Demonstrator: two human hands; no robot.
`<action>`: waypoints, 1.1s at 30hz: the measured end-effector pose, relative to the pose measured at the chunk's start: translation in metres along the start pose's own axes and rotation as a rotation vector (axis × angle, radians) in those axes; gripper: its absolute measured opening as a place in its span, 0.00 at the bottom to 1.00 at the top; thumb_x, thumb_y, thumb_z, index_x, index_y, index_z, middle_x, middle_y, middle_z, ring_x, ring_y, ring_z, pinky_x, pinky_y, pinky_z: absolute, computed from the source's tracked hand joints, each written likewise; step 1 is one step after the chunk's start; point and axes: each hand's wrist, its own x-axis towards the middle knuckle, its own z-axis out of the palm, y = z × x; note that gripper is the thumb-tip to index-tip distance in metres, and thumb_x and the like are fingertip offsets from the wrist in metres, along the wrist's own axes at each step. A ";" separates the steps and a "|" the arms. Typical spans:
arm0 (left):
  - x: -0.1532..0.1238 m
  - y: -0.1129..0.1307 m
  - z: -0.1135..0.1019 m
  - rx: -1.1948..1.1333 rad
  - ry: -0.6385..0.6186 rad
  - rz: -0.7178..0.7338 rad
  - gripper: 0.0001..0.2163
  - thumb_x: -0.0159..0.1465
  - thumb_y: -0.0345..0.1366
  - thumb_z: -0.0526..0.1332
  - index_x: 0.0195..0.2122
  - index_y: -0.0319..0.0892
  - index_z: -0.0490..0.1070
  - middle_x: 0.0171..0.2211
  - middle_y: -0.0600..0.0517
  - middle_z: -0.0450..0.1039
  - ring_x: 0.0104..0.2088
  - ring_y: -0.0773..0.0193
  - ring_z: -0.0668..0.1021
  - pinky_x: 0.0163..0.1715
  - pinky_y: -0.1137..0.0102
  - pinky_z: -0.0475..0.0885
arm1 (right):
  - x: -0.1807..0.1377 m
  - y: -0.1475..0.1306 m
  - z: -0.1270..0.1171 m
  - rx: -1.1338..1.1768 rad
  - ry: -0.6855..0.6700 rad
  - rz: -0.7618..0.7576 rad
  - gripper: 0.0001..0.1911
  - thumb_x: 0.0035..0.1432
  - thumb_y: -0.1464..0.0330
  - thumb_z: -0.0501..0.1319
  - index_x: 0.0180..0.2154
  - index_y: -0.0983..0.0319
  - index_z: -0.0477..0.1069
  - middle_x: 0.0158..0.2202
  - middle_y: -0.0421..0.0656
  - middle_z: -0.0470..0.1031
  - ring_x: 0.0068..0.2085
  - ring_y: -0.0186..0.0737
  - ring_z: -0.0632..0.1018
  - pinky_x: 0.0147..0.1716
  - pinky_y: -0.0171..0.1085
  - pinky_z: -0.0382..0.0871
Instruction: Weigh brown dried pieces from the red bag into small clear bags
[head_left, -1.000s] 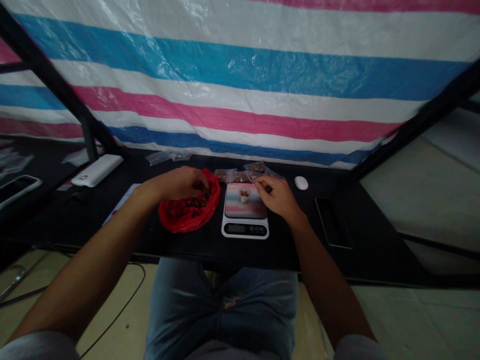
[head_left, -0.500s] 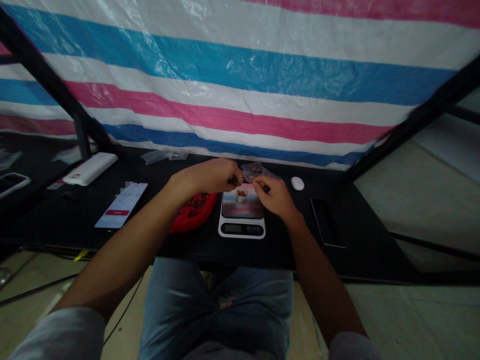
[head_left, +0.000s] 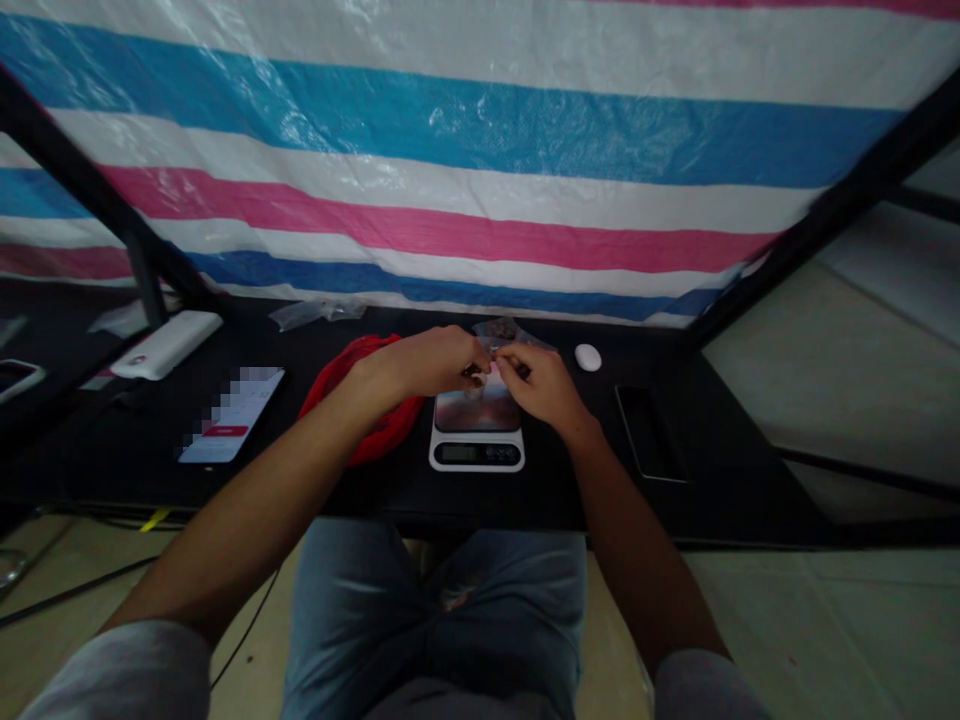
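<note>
My left hand [head_left: 452,357] is bent over the back of a white digital kitchen scale [head_left: 442,457], its fingers closed in a pinch. From the other side my right hand [head_left: 543,382] reaches in, thumb and forefinger pressed together, the fingertips of both hands almost meeting. What either pinch holds is too small and dark to make out. A small round cup [head_left: 472,390] stands on the scale's shiny plate, partly covered by my left fingers. Left of the scale lies a red bag [head_left: 390,436], partly behind my left forearm.
Behind the hands lies a clear plastic bag [head_left: 501,328] with brown bits. Another clear bag [head_left: 319,313] is further left. A lit phone [head_left: 234,420] and a white power bank [head_left: 169,345] lie left; a white oval object [head_left: 588,357] and dark phone [head_left: 646,432] lie right.
My left hand has lowered towards the small cup and now hides much of it. My right fingertips have come closer to the left ones. The whole view has shifted slightly.
</note>
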 end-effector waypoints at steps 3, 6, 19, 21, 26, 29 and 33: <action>0.001 0.001 -0.001 -0.004 -0.004 -0.029 0.08 0.66 0.31 0.63 0.42 0.44 0.82 0.40 0.49 0.84 0.40 0.58 0.83 0.38 0.69 0.68 | 0.000 0.001 0.000 0.016 0.007 -0.008 0.10 0.65 0.70 0.58 0.38 0.61 0.79 0.32 0.43 0.81 0.33 0.40 0.79 0.34 0.36 0.68; 0.002 0.000 0.000 -0.003 -0.007 -0.028 0.09 0.66 0.31 0.64 0.45 0.45 0.82 0.41 0.49 0.85 0.42 0.56 0.83 0.39 0.69 0.69 | 0.000 0.002 0.001 0.011 0.006 -0.011 0.10 0.65 0.70 0.58 0.38 0.60 0.79 0.33 0.43 0.81 0.33 0.39 0.79 0.35 0.36 0.68; 0.003 -0.002 0.002 -0.113 0.054 0.056 0.09 0.63 0.24 0.65 0.41 0.41 0.81 0.41 0.49 0.84 0.42 0.60 0.83 0.40 0.73 0.68 | 0.000 0.001 -0.001 -0.007 0.009 -0.061 0.10 0.64 0.72 0.57 0.37 0.62 0.79 0.32 0.43 0.80 0.32 0.38 0.78 0.35 0.36 0.66; 0.004 -0.001 0.001 -0.111 0.069 0.059 0.09 0.63 0.24 0.65 0.42 0.41 0.81 0.41 0.49 0.84 0.43 0.60 0.83 0.41 0.72 0.69 | 0.000 0.001 -0.002 -0.012 0.010 -0.056 0.10 0.64 0.72 0.57 0.37 0.62 0.79 0.32 0.43 0.80 0.32 0.38 0.78 0.34 0.36 0.66; 0.003 0.004 0.000 -0.120 0.103 0.038 0.11 0.64 0.24 0.64 0.45 0.40 0.82 0.43 0.47 0.83 0.42 0.60 0.82 0.43 0.71 0.71 | 0.000 0.001 -0.002 0.007 0.002 -0.058 0.11 0.64 0.73 0.57 0.36 0.61 0.79 0.31 0.42 0.79 0.32 0.37 0.78 0.34 0.35 0.65; 0.002 0.005 0.002 -0.157 0.129 0.033 0.12 0.63 0.23 0.64 0.47 0.38 0.81 0.45 0.45 0.82 0.43 0.59 0.82 0.44 0.70 0.72 | 0.001 0.000 -0.002 0.007 0.004 -0.064 0.11 0.64 0.73 0.57 0.36 0.61 0.79 0.31 0.42 0.79 0.32 0.38 0.78 0.34 0.35 0.65; -0.003 0.000 0.005 -0.217 0.190 0.076 0.12 0.66 0.24 0.61 0.47 0.38 0.80 0.45 0.46 0.82 0.42 0.62 0.82 0.45 0.72 0.73 | 0.001 0.001 -0.002 0.010 0.004 -0.061 0.11 0.65 0.72 0.57 0.37 0.62 0.79 0.31 0.43 0.80 0.31 0.38 0.78 0.34 0.36 0.66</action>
